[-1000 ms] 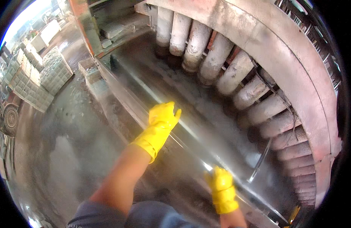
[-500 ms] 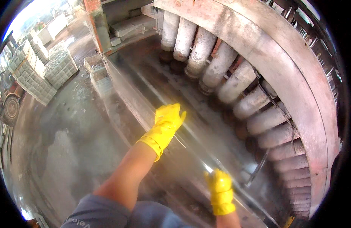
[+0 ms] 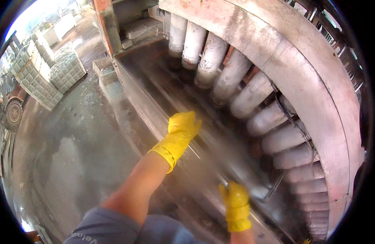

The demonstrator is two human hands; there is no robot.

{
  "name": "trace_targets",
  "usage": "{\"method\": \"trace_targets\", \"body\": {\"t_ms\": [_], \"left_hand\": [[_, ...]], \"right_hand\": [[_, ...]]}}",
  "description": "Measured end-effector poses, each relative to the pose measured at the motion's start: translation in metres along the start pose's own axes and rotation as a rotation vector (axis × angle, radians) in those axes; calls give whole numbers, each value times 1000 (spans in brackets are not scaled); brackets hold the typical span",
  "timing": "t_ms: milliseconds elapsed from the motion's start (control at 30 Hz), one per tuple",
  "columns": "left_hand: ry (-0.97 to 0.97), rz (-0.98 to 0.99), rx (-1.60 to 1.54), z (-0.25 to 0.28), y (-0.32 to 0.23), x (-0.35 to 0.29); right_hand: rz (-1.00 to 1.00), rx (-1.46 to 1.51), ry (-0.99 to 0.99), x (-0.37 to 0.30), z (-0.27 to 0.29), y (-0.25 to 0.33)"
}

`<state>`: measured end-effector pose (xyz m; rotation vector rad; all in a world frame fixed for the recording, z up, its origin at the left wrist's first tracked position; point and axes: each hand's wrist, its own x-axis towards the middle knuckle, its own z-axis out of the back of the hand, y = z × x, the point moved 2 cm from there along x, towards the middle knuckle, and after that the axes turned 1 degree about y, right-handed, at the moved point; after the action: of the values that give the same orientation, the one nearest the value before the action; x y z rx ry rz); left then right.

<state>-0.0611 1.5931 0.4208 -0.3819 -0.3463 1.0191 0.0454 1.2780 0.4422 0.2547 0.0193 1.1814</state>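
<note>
My left hand (image 3: 181, 130), in a yellow rubber glove, is stretched forward with its fingers curled over a long metal bar (image 3: 208, 162) that runs along the trough's near edge. Lower down, my right hand (image 3: 235, 200), also in a yellow glove, is closed round the same bar at its near end. Motion blur hides exactly where the bar ends. The trough (image 3: 155, 81) is a dark, wet channel. Beside it stands a row of thick grey-white rollers (image 3: 232, 77) under a curved pink-grey housing (image 3: 301, 69).
A thin metal rod with a cross-piece (image 3: 273, 188) lies in the trough right of my right hand. A wet concrete floor (image 3: 73, 150) spreads to the left, with stacked grey blocks (image 3: 53, 77), a wheel (image 3: 13, 116) and a red post (image 3: 108, 24).
Both hands have kept their grip and shifted slightly forward along the trough edge. The view has tilted a little, with the rollers now nearer the centre.
</note>
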Motion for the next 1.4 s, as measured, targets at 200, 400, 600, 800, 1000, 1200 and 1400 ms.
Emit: {"method": "trace_targets", "body": {"t_ms": [200,400,600,800,1000,1200,1400], "left_hand": [[4,-28,-10,-2,-3,1],[-1,-24,-18,-4,-3,2],[-16,6,-21,-4,3,5],[176,55,40,-29,-55,38],[68,-2,31,-60,-48,47],[83,-4,-4,-67,-51,57],[23,-28,22,-75,-44,54]], "right_hand": [[23,-118,10,-2,-5,-7],[27,-115,15,-1,-5,-9],[136,-141,-146,4,-13,-11],[-23,-107,0,28,-57,-101],[232,-97,-232,56,-47,-72],[142,-80,-201,55,-63,-92],[108,122,-221,55,-41,-69]]}}
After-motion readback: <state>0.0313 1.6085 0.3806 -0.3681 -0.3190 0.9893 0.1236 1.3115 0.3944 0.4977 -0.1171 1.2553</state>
